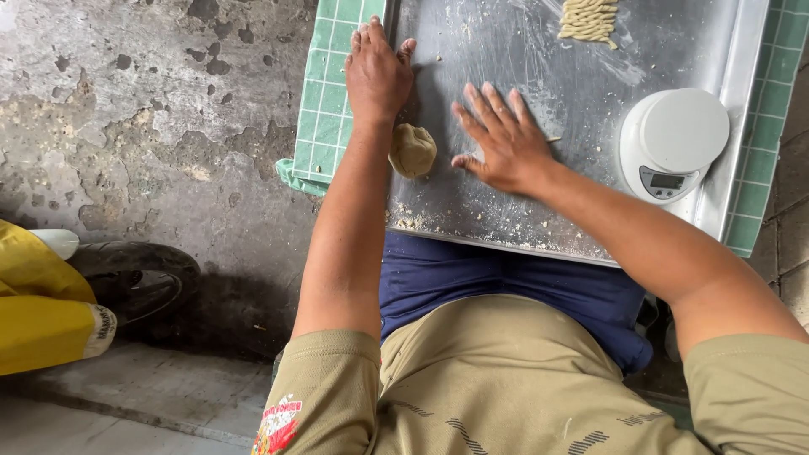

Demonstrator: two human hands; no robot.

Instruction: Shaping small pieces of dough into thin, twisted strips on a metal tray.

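Note:
A beige ball of dough point(412, 150) lies near the front left of a floured metal tray point(556, 59). My left hand point(376, 72) rests flat on the tray's left edge, fingers together, just behind the dough ball. My right hand point(504, 139) lies palm down on the tray with fingers spread, a little right of the ball; whether a thin strip of dough is under it is hidden. Neither hand grips anything. A pile of twisted dough strips point(588, 18) sits at the far side of the tray.
A white round kitchen scale point(672, 141) stands on the tray's right side. A green checked cloth point(324, 109) covers the table under the tray. On the left lie stained concrete floor, a black tyre point(135, 278) and yellow bodywork point(38, 303).

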